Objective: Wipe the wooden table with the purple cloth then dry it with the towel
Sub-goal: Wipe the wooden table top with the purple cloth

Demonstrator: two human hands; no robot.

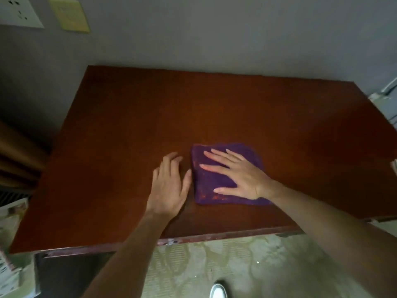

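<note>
A folded purple cloth [211, 186] lies flat on the reddish-brown wooden table [120, 130], a little right of the middle and near the front edge. My right hand [238, 173] presses down on top of it, palm flat and fingers spread. My left hand [169, 186] rests on the bare wood just left of the cloth, fingers slightly curled, its thumb close to the cloth's left edge. No towel shows in this view.
The table stands against a grey wall [214, 35] with a socket plate [17, 11] and a yellow plate [68, 16] at the upper left. Curtain folds [15, 155] hang at the left. Boxes [10, 244] sit lower left, white items [386, 100] at the right.
</note>
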